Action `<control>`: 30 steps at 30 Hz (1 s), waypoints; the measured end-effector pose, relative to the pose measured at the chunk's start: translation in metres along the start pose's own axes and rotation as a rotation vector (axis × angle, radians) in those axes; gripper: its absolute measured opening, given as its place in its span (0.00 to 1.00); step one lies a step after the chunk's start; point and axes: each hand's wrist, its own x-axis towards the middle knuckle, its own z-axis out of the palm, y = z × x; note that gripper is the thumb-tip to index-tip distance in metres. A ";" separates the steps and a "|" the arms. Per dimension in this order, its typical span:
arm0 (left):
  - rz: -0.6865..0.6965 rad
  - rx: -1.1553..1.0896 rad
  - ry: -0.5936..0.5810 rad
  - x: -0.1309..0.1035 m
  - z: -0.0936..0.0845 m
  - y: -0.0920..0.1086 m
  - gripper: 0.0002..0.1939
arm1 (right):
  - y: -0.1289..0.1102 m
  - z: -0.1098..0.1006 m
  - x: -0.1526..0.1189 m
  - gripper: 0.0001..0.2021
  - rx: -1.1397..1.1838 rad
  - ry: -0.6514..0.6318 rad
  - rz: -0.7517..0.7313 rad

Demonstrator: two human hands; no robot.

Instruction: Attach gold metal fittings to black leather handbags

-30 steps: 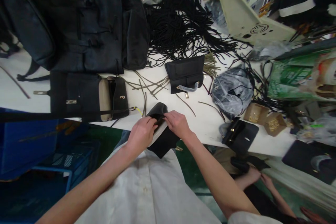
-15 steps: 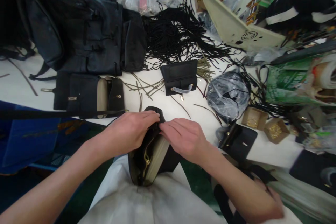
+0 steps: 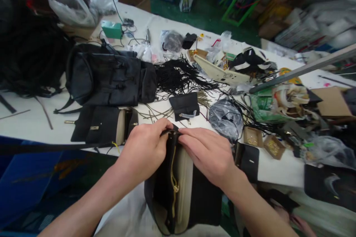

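Near table edge [image 3: 278, 177], open bag [image 3: 185, 192] between hands [image 3: 146, 149] [image 3: 210, 154]

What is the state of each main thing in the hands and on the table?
Held black bag: wide open
Gold zip: unclear whether closed
Left hand: pinching bag's far edge
Right hand: pinching there also
Beige-sided table bag: open
Two cardboard boxes: open, holding gold pieces
Round bundle: plastic-wrapped
Black cords: heaped
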 end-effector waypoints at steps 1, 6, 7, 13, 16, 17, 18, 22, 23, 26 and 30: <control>0.020 -0.002 0.008 -0.002 -0.005 -0.003 0.15 | -0.010 0.004 0.003 0.14 0.002 0.045 0.023; 0.108 -0.035 0.001 -0.019 -0.027 -0.021 0.17 | -0.049 0.023 0.009 0.19 -0.076 0.188 0.049; 0.116 -0.047 -0.008 -0.023 -0.030 -0.025 0.17 | -0.054 0.026 0.009 0.20 -0.090 0.190 0.042; 0.138 -0.093 -0.012 -0.038 -0.046 -0.040 0.18 | -0.073 0.038 0.013 0.23 -0.127 0.215 0.005; 0.156 -0.104 0.019 -0.040 -0.050 -0.041 0.18 | -0.077 0.038 0.019 0.24 -0.125 0.236 -0.031; 0.160 -0.103 0.023 -0.041 -0.049 -0.041 0.18 | -0.077 0.038 0.020 0.24 -0.126 0.245 -0.031; 0.162 -0.101 0.024 -0.041 -0.049 -0.042 0.18 | -0.077 0.038 0.021 0.25 -0.128 0.253 -0.028; 0.155 -0.084 -0.005 -0.043 -0.039 -0.045 0.16 | -0.074 0.035 0.018 0.25 -0.107 0.225 -0.008; 0.151 -0.065 -0.018 -0.043 -0.037 -0.046 0.16 | -0.072 0.033 0.017 0.25 -0.091 0.206 0.000; 0.152 0.021 -0.068 -0.043 -0.029 -0.048 0.15 | -0.063 0.025 0.018 0.22 -0.050 0.125 0.014; 0.171 0.010 -0.109 -0.038 -0.024 -0.050 0.15 | -0.048 0.015 0.024 0.16 -0.046 -0.011 -0.079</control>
